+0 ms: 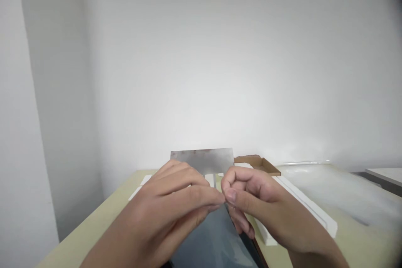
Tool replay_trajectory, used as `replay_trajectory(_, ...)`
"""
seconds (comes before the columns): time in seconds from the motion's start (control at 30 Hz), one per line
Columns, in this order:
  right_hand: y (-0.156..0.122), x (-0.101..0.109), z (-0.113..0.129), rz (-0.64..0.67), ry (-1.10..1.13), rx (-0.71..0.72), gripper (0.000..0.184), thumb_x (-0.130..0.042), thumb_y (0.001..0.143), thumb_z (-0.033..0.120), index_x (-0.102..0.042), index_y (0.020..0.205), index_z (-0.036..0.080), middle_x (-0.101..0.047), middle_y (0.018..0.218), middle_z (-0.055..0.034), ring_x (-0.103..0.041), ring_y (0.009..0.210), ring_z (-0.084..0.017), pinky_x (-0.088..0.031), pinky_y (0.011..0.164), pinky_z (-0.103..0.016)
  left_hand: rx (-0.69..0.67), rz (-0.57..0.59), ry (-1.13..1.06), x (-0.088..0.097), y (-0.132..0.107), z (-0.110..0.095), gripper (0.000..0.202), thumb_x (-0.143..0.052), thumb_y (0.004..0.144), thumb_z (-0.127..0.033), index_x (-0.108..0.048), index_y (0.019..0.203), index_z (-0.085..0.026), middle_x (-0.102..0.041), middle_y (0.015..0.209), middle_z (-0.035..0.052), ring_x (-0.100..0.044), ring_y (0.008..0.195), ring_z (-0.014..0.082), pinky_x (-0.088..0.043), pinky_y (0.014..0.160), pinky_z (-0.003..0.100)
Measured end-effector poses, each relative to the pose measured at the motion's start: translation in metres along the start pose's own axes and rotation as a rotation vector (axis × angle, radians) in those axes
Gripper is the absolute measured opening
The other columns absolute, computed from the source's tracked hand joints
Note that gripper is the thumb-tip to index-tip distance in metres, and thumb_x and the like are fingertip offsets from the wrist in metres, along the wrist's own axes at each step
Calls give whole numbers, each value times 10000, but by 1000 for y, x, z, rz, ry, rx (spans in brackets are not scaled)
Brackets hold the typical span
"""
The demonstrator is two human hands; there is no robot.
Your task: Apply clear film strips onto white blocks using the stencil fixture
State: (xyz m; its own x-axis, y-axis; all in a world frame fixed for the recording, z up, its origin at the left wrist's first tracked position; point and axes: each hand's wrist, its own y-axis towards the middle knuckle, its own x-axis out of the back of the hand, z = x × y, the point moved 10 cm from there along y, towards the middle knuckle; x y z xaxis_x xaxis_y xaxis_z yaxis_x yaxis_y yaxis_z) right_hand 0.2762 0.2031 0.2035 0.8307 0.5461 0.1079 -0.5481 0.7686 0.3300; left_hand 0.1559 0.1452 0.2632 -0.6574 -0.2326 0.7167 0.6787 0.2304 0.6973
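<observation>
My left hand [169, 209] comes in from the lower left, its fingertips pinching the top corner of a dark glossy panel [213, 243]. The panel's lower part runs out of view at the bottom edge. My right hand [257, 201] is curled beside that corner, thumb and forefinger right at the left hand's fingertips. Whether something thin lies between the right fingers is hidden. Beyond the hands stands a grey brushed metal plate [202, 160], its lower edge hidden behind my fingers.
A beige table [94, 217] runs under everything against a white wall. A long white foam strip [301, 201] lies to the right, with a cardboard tray [257, 163] behind it. Crumpled clear plastic sheeting [329, 184] covers the right side. A white tabletop [385, 177] shows at far right.
</observation>
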Motion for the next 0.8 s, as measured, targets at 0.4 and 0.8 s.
replay_trajectory(0.4, 0, -4, 2, 6, 28, -1, 235, -620, 1066, 394, -575, 951, 195, -559, 598, 73, -474, 521, -69, -410, 581, -199, 36, 24, 24, -1, -3, 1, 308, -559, 1001, 0, -653, 1116, -269, -699, 968, 8, -613, 864, 166, -450, 843, 314)
replay_trajectory(0.8, -4, 0, 3, -4, 37, 20, 257, -606, 1076, 422, -587, 991, 180, -562, 614, 70, -486, 530, -66, -408, 565, -192, 23, -29, 49, -1, 1, -3, 415, -537, 1039, -26, -624, 1353, -282, -685, 983, 10, -587, 835, 144, -454, 797, 282)
